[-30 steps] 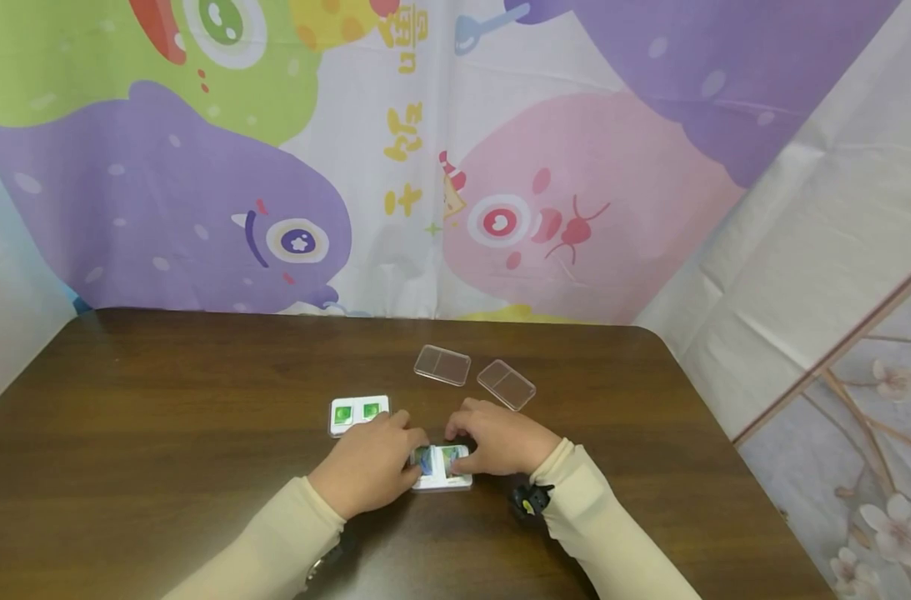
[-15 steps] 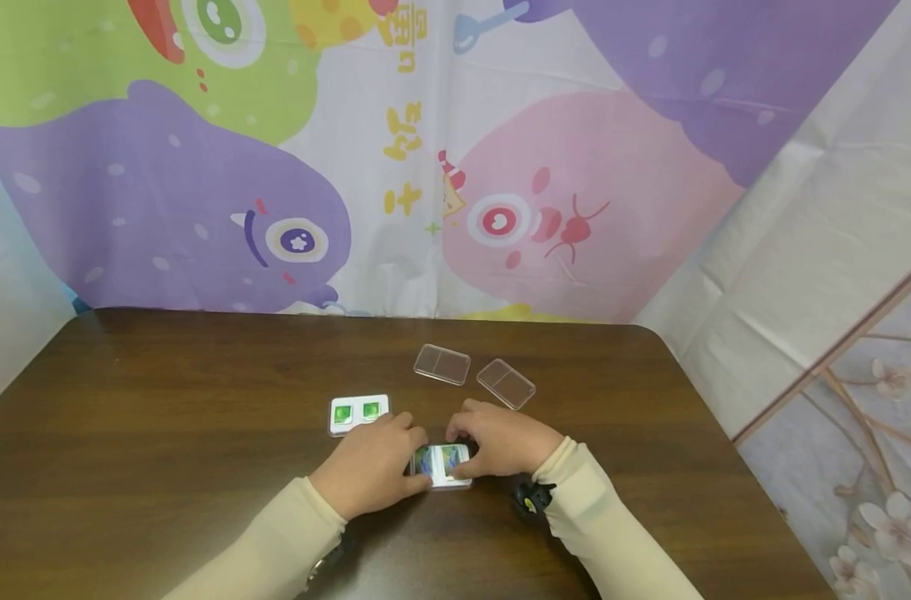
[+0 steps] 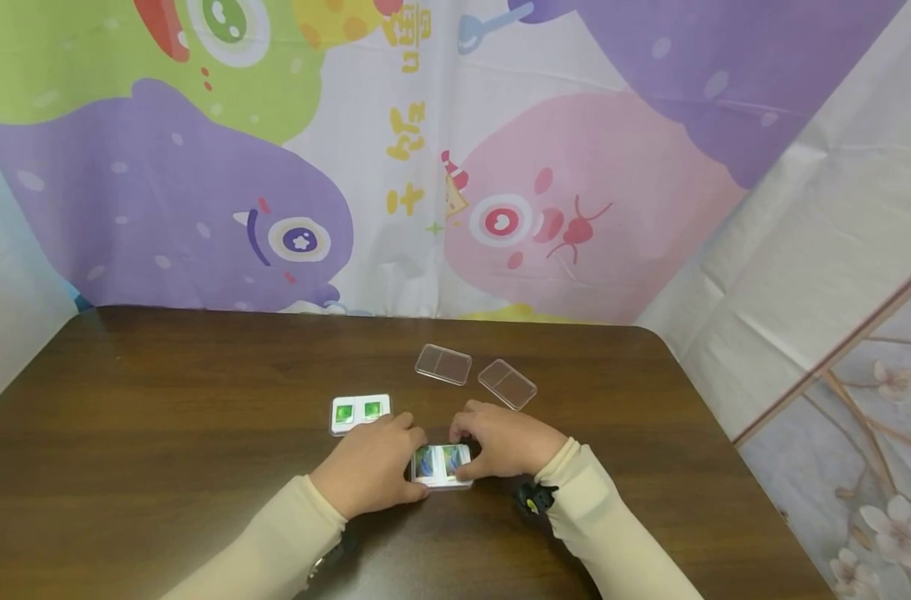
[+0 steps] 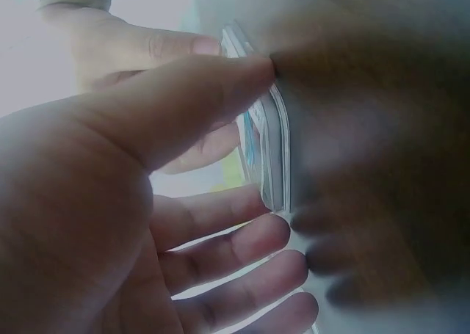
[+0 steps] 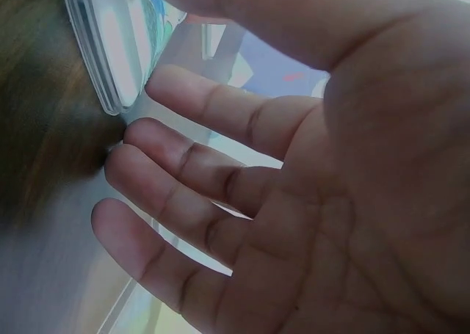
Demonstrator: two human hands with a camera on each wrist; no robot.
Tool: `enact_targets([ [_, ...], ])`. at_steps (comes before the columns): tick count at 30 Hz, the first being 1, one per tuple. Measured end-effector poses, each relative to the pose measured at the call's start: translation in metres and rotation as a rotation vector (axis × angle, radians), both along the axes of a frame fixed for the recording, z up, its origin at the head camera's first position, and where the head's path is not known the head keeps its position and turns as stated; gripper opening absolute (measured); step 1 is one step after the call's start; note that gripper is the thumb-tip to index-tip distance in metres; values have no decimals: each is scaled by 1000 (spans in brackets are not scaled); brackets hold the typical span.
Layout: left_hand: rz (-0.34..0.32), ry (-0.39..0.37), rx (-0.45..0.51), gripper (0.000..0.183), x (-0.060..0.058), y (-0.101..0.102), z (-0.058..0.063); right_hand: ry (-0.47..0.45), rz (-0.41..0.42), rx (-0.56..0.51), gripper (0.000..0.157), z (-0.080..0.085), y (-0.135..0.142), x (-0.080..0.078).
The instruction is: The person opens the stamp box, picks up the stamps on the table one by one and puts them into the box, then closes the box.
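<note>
On the table lies a flat clear plastic case [image 3: 442,481] with a white insert bearing two green-and-blue pictures. My left hand [image 3: 371,462] holds its left end, thumb at the near edge and index finger at the far edge. In the left wrist view, the left thumb [image 4: 242,73] lies across the edge of the case [image 4: 275,154]. My right hand [image 3: 511,440] spans the right end, its thumb at the right picture and its index finger at the far side. The right wrist view shows its index fingertip [image 5: 165,88] beside the case's corner [image 5: 110,99].
A second case [image 3: 360,415] with two green pictures lies behind my left hand, partly covered by it. Two clear plastic covers, one on the left [image 3: 443,365] and one on the right [image 3: 508,384], lie farther back on the brown table [image 3: 200,400]. A printed curtain [image 3: 395,275] hangs behind.
My left thumb has slid off the left picture to the near edge. The right thumb has shifted right, uncovering more of its picture. The case itself stays in place.
</note>
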State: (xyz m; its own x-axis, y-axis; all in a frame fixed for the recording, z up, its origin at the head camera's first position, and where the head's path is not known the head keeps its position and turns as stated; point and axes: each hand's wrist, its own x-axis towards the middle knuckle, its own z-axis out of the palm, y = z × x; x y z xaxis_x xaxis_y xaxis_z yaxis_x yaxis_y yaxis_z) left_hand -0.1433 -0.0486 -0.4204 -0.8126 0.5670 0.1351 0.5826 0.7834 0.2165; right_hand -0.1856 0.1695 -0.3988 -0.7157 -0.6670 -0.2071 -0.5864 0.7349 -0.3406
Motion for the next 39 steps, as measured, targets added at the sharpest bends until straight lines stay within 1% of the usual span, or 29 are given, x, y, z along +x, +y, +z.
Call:
enact_targets([
  [3,3,-7,-2,51,0,1,0,5,-2,-2,34,0,-2,1],
  [8,16,-23,-9,51,0,2,-1,7,-32,20,34,-2,-3,1],
  [12,25,-22,-10,51,0,3,-1,3,-44,25,33,-2,-2,1],
  [16,29,-19,-3,51,-1,3,-2,-4,-51,12,36,-2,-2,1],
  [20,29,-14,1,52,-1,3,-2,15,-40,4,40,-2,-2,0],
  [26,24,-9,5,51,-1,3,-2,43,-16,20,35,-1,-3,1],
  [39,12,-6,26,49,0,3,-2,23,-24,16,35,-1,-2,1],
])
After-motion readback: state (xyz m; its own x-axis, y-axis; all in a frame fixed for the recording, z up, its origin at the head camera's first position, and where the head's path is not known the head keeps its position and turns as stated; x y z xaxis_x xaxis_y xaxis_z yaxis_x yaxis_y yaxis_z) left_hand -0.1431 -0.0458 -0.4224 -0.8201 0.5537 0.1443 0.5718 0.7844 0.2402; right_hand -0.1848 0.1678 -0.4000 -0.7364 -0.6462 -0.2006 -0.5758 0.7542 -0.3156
